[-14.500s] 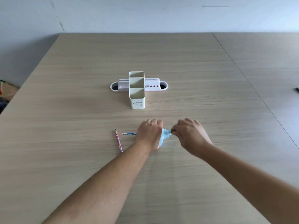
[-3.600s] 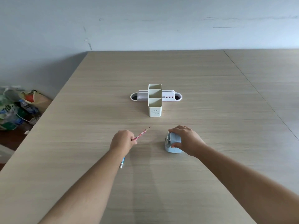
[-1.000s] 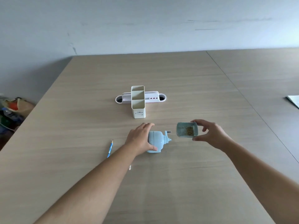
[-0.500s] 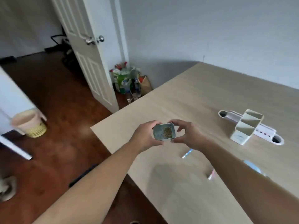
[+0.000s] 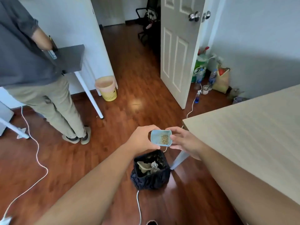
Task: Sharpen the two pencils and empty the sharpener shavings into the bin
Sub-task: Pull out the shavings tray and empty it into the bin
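Observation:
A pale blue shavings drawer (image 5: 158, 138) from the sharpener, with a small heap of brown shavings inside, is held level between both hands. My left hand (image 5: 140, 139) grips its left side and my right hand (image 5: 185, 141) pinches its right side. Below it on the floor stands a bin (image 5: 151, 179) lined with a black bag, with crumpled paper inside. The drawer hangs above the bin's far rim. The pencils and the sharpener body are out of view.
The wooden table (image 5: 251, 127) fills the right side, its corner just right of my hands. A person (image 5: 32, 70) stands at the left by a grey desk. A yellow basket (image 5: 108, 88), an open white door (image 5: 177, 46) and white cables on the floor are also here.
My view has swung left off the table to the floor. Both hands have carried the drawer past the table corner and over the black bin.

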Available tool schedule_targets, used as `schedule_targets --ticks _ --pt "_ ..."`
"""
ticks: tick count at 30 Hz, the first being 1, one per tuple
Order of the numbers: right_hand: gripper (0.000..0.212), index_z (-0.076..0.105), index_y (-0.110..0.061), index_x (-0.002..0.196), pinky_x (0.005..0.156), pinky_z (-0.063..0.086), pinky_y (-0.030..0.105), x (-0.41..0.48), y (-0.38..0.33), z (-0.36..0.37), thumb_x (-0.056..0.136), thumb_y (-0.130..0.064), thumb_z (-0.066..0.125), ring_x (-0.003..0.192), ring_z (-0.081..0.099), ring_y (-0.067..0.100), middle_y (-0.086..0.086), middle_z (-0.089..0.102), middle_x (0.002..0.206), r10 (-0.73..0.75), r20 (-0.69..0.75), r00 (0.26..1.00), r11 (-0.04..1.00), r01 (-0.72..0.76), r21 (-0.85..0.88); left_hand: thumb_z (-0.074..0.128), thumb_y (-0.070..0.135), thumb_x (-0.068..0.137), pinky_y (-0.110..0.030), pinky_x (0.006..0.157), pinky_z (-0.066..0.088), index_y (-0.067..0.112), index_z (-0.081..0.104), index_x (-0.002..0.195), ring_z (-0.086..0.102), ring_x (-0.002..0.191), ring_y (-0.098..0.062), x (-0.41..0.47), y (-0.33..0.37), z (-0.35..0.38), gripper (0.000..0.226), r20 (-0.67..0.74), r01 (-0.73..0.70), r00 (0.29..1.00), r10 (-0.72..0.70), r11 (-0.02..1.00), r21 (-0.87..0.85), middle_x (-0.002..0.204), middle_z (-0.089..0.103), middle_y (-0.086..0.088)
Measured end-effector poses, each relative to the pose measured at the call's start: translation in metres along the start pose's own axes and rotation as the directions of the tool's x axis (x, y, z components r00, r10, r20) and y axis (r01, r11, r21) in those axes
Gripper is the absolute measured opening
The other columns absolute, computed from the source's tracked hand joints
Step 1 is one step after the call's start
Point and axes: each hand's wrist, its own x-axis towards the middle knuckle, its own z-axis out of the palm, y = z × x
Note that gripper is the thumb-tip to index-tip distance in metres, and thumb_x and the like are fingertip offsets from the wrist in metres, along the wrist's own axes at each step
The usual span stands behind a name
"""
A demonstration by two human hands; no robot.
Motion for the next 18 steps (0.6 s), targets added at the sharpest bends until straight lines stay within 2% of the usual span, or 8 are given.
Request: schedule_targets --ticks 4,8,10,12,13,15,16,18 --pt "0.023 0.057 -0.020 0.112 0.079 0.057 0.021 0.058 0.029 0.021 0.094 -0.009 0.047 0.095 0.066 0.019 0.013 0.063 0.108 0.143 0.053 0.988 0.987 -0.147 0.071 0.085 0.016 0.062 -0.023 0.085 0.048 0.025 0.066 0.107 0.063 0.097 -0.008 0.016 -0.069 0.017 0.049 0.084 0.108 0.991 -0.101 0.991 -0.080 0.104 0.071 0.010" --pt "0.024 0.055 -0.016 0.115 0.079 0.057 0.022 0.114 0.094 0.030 0.094 -0.006 0.047 0.097 0.065 0.022 0.013 0.063 0.112 0.287 0.075 0.955 0.943 -0.295 0.157 0.083 0.014 0.063 -0.032 0.088 0.052 0.024 0.064 0.111 0.064 0.099 -0.013 0.037 -0.138 0.070 0.053 0.151 0.235 0.965 -0.213 0.961 -0.145 0.105 0.071 0.007" --pt "0.028 0.052 -0.012 0.121 0.081 0.056 0.025 0.143 0.138 0.034 0.094 -0.005 0.046 0.101 0.064 0.026 0.015 0.062 0.115 0.353 0.067 0.933 0.920 -0.359 0.160 0.084 0.016 0.063 -0.032 0.098 0.047 0.021 0.058 0.125 0.060 0.113 -0.015 0.047 -0.174 0.105 0.067 0.153 0.281 0.953 -0.262 0.952 -0.123 0.121 0.066 0.004" --pt "0.032 0.049 -0.009 0.125 0.087 0.055 0.032 0.170 0.179 0.035 0.093 -0.005 0.048 0.101 0.061 0.028 0.019 0.058 0.116 0.390 -0.008 0.921 0.915 -0.386 0.119 0.085 0.019 0.065 -0.030 0.107 0.039 0.019 0.045 0.138 0.049 0.128 -0.018 0.052 -0.210 0.137 0.084 0.162 0.363 0.925 -0.343 0.925 -0.115 0.138 0.053 -0.001" --pt "0.034 0.049 -0.007 0.125 0.091 0.052 0.037 0.186 0.202 0.034 0.092 -0.005 0.050 0.100 0.060 0.028 0.019 0.057 0.117 0.392 -0.088 0.916 0.920 -0.389 0.053 0.084 0.021 0.067 -0.030 0.108 0.037 0.017 0.040 0.142 0.045 0.131 -0.019 0.053 -0.230 0.155 0.087 0.156 0.412 0.907 -0.392 0.903 -0.122 0.141 0.049 -0.002" --pt "0.036 0.050 -0.004 0.123 0.095 0.048 0.042 0.218 0.244 0.034 0.088 -0.008 0.057 0.100 0.059 0.028 0.019 0.059 0.119 0.309 -0.284 0.908 0.891 -0.381 -0.248 0.080 0.021 0.072 -0.030 0.104 0.038 0.015 0.043 0.139 0.047 0.129 -0.020 0.052 -0.271 0.190 0.077 0.106 0.516 0.857 -0.505 0.840 -0.167 0.138 0.050 -0.003" --pt "0.037 0.051 -0.003 0.122 0.095 0.046 0.043 0.231 0.259 0.036 0.086 -0.010 0.059 0.103 0.059 0.031 0.019 0.059 0.118 0.233 -0.337 0.912 0.831 -0.367 -0.418 0.077 0.018 0.074 -0.030 0.099 0.042 0.014 0.049 0.132 0.051 0.124 -0.022 0.051 -0.288 0.205 0.065 0.080 0.563 0.825 -0.560 0.798 -0.215 0.131 0.056 -0.004" --pt "0.041 0.049 -0.003 0.124 0.097 0.043 0.043 0.260 0.294 0.045 0.085 -0.010 0.059 0.109 0.054 0.034 0.018 0.055 0.119 0.112 -0.289 0.951 0.663 -0.288 -0.691 0.070 0.013 0.071 -0.034 0.089 0.049 0.012 0.057 0.118 0.059 0.111 -0.025 0.049 -0.325 0.238 0.049 0.090 0.658 0.733 -0.675 0.668 -0.347 0.115 0.064 -0.005"
